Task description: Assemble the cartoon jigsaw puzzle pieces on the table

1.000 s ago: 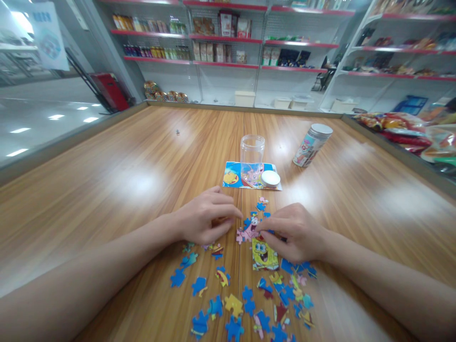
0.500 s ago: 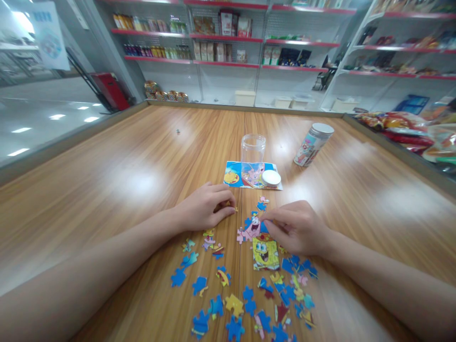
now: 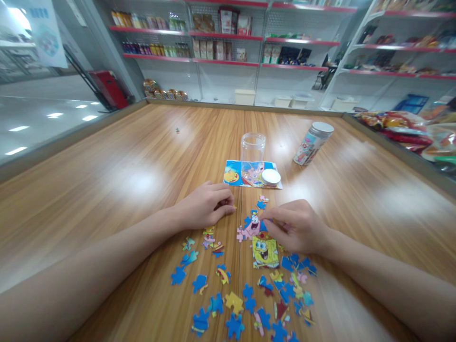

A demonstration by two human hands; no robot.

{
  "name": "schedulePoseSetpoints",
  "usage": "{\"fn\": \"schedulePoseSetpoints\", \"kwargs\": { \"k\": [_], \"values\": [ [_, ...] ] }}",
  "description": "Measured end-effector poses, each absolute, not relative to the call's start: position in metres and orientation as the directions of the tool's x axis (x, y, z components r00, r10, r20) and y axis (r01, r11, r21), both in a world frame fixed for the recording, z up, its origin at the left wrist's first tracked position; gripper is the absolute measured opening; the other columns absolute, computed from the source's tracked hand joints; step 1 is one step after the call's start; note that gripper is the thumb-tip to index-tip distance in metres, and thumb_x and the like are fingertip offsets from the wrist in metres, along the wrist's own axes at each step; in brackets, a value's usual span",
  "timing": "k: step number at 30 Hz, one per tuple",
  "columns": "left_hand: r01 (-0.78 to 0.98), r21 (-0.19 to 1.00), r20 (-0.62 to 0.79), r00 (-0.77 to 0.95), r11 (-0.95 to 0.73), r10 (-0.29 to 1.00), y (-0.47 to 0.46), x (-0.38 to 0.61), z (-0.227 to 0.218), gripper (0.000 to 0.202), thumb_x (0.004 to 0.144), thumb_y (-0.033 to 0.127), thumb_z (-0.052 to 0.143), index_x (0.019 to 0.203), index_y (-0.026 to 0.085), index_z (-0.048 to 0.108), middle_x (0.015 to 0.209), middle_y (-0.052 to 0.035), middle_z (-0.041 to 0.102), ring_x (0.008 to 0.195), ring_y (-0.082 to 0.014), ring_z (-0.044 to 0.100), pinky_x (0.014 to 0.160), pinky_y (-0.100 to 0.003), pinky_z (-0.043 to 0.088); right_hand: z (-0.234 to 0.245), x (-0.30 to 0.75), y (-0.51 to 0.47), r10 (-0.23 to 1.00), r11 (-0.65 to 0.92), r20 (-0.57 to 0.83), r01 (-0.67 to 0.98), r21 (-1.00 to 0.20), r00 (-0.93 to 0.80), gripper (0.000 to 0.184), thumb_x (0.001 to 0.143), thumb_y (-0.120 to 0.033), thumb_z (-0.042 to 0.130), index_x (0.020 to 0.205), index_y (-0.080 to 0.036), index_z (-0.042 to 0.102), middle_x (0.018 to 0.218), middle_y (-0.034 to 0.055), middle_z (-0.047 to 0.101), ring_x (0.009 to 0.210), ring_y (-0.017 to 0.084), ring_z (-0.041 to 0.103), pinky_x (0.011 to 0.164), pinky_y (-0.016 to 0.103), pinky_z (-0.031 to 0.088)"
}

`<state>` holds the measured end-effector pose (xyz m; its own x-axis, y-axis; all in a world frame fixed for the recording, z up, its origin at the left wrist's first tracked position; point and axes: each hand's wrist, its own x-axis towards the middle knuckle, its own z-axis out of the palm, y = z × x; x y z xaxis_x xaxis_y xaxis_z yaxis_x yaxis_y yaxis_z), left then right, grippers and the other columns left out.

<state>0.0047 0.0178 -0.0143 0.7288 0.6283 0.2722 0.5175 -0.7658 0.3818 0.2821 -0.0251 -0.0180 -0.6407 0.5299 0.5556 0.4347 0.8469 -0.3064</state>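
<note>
Your part-joined puzzle (image 3: pixel 261 244) lies toward five o'clock. Your left hand (image 3: pixel 208 203), now drawn back to the puzzle's ten o'clock, narrowly pinches a yellowish bit (image 3: pixel 235 207), baring that side; your right hand (image 3: pixel 295 225) is narrow at two, hold unclear.

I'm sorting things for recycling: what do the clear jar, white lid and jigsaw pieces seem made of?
Clear jar: glossy plastic or glass; it's see-through with bright highlights.
White lid: probably smooth plastic, though coated metal is possible; it looks opaque, evenly white.
Jigsaw pieces: likely cardboard with a printed face; they're flat, thin and colorful.
</note>
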Motion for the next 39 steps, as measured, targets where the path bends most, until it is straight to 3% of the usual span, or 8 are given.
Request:
{"fn": "schedulePoseSetpoints", "kwargs": {
  "k": [13, 16, 20, 23, 27, 32, 39],
  "values": [
    [0.479, 0.421, 0.281, 0.739, -0.770, 0.613, 0.017, 0.005, -0.016, 0.014, 0.094, 0.022, 0.058, 0.083, 0.015, 0.061, 0.086, -0.0034, 0.062, 0.081, -0.0147, 0.057, 0.077, -0.028, 0.043, -0.017, 0.281, -0.026, 0.508, 0.859, 0.576, 0.427, -0.283, -0.640, 0.013, 0.087, -0.017, 0.059, 0.093, -0.017, 0.071, 0.052, -0.0064, 0.051, 0.044, 0.007, 0.045, 0.047, 0.023, 0.033],
    [0.434, 0.561, 0.320, 0.672, -0.705, 0.668, 0.016, 0.005, -0.014, 0.016, 0.093, 0.023, 0.059, 0.080, 0.014, 0.060, 0.078, -0.0019, 0.059, 0.072, -0.0123, 0.053, 0.069, -0.025, 0.042, -0.017, 0.281, -0.026, 0.508, 0.860, 0.578, 0.419, -0.292, -0.639, 0.013, 0.087, -0.016, 0.059, 0.093, -0.017, 0.070, 0.051, -0.0067, 0.050, 0.043, 0.007, 0.045, 0.045, 0.023, 0.031],
    [0.344, 0.786, 0.388, 0.372, -0.513, 0.843, 0.020, 0.003, -0.013, 0.024, 0.093, 0.032, 0.057, 0.077, 0.014, 0.055, 0.068, 0.0006, 0.051, 0.063, -0.0103, 0.047, 0.057, -0.022, 0.037, -0.017, 0.282, -0.025, 0.499, 0.865, 0.591, 0.408, -0.292, -0.634, 0.013, 0.088, -0.017, 0.059, 0.094, -0.017, 0.070, 0.052, -0.0061, 0.052, 0.044, 0.007, 0.046, 0.046, 0.024, 0.032],
    [0.329, 0.834, 0.352, 0.301, -0.444, 0.886, 0.026, 0.001, -0.014, 0.031, 0.093, 0.038, 0.057, 0.074, 0.014, 0.054, 0.066, 0.0012, 0.049, 0.060, -0.0098, 0.045, 0.055, -0.022, 0.036, -0.018, 0.282, -0.025, 0.482, 0.873, 0.615, 0.399, -0.280, -0.624, 0.012, 0.089, -0.018, 0.058, 0.094, -0.017, 0.069, 0.053, -0.0062, 0.053, 0.044, 0.007, 0.047, 0.045, 0.024, 0.032],
    [0.381, 0.801, 0.297, 0.417, -0.462, 0.859, 0.028, 0.001, -0.016, 0.027, 0.091, 0.034, 0.059, 0.073, 0.013, 0.058, 0.065, 0.0010, 0.054, 0.060, -0.0102, 0.049, 0.058, -0.023, 0.039, -0.016, 0.282, -0.026, 0.475, 0.875, 0.646, 0.396, -0.277, -0.598, 0.011, 0.088, -0.017, 0.059, 0.095, -0.017, 0.069, 0.053, -0.0061, 0.053, 0.044, 0.007, 0.045, 0.045, 0.025, 0.031],
    [0.455, 0.548, 0.267, 0.700, -0.702, 0.662, 0.023, 0.004, -0.020, 0.013, 0.090, 0.023, 0.063, 0.080, 0.015, 0.067, 0.078, -0.0017, 0.066, 0.076, -0.0135, 0.058, 0.075, -0.028, 0.043, -0.013, 0.280, -0.027, 0.480, 0.871, 0.657, 0.406, -0.277, -0.581, 0.011, 0.087, -0.015, 0.060, 0.095, -0.016, 0.068, 0.051, -0.0065, 0.050, 0.043, 0.007, 0.043, 0.045, 0.025, 0.031],
    [0.439, 0.475, 0.296, 0.737, -0.763, 0.608, 0.018, 0.004, -0.014, 0.016, 0.093, 0.029, 0.060, 0.087, 0.015, 0.065, 0.080, -0.0029, 0.063, 0.075, -0.0142, 0.055, 0.072, -0.028, 0.043, -0.013, 0.281, -0.028, 0.491, 0.864, 0.638, 0.426, -0.269, -0.593, 0.012, 0.088, -0.017, 0.059, 0.095, -0.017, 0.069, 0.051, -0.0067, 0.050, 0.043, 0.007, 0.044, 0.045, 0.024, 0.031]
  ]
}}
